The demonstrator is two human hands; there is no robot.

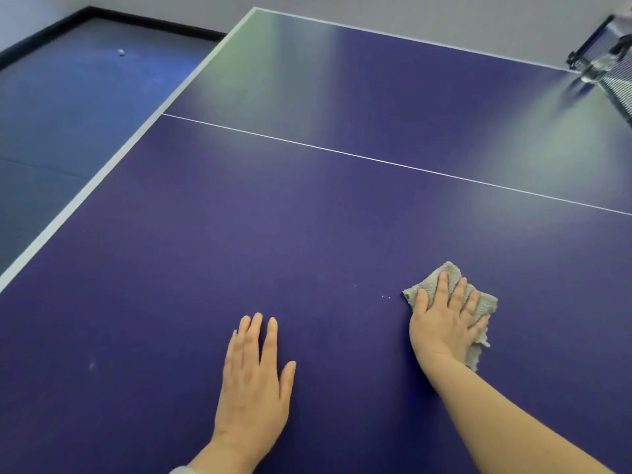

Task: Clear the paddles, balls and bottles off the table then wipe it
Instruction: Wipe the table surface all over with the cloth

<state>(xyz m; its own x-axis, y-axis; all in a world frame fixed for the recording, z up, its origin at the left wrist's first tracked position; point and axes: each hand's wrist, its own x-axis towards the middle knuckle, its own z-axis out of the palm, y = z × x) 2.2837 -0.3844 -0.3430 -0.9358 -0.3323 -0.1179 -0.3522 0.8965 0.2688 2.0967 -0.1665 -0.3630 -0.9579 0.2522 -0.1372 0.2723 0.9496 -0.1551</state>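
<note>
The right hand [444,323] pressed a grey cloth [429,283] on the near-right worktop [307,217], fingers spread straight, hiding its middle. The left hand [254,378] lay flat, fingers straight. Far right, the net [615,83] was cut off

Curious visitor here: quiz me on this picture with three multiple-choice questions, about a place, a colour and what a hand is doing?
1. Where is the small white ball? A on the floor beside the table; B in a hand; C on a chair.
2. What colour is the cloth? A red; B grey; C yellow.
3. What is the left hand doing? A gripping a paddle; B lifting a bottle; C resting flat on the table.
Answers: A, it lies on the blue floor past the table's edge; B, grey shows under the right hand; C, its fingers lie straight.
</note>
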